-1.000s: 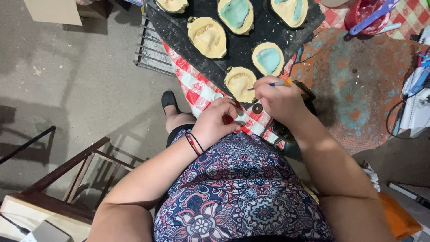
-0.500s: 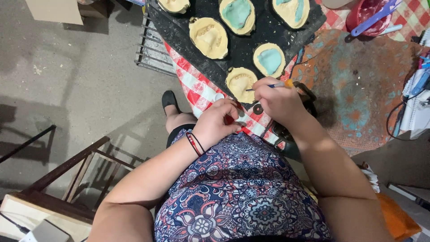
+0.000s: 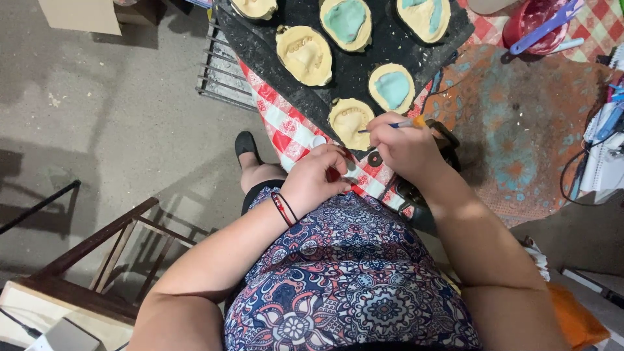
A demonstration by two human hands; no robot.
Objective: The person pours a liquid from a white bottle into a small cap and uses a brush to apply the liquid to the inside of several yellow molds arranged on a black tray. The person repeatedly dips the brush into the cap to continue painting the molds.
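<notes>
My right hand (image 3: 404, 148) grips a thin paintbrush (image 3: 390, 125) whose tip reaches over a cream oval mould (image 3: 348, 121) at the near edge of a black board (image 3: 390, 49). My left hand (image 3: 317, 179) rests with curled fingers on the red-and-white checked cloth (image 3: 286, 127) at the table edge, just below that mould; I cannot tell whether it holds anything. Several more cream moulds lie on the board, some filled with turquoise, such as the one (image 3: 392, 88) right behind the brush.
A red bowl (image 3: 536, 29) with a blue stick stands at the back right. A stained orange mat (image 3: 520, 130) lies to the right. A metal grid (image 3: 224, 71) leans left of the table. A wooden chair frame (image 3: 104, 253) stands at lower left.
</notes>
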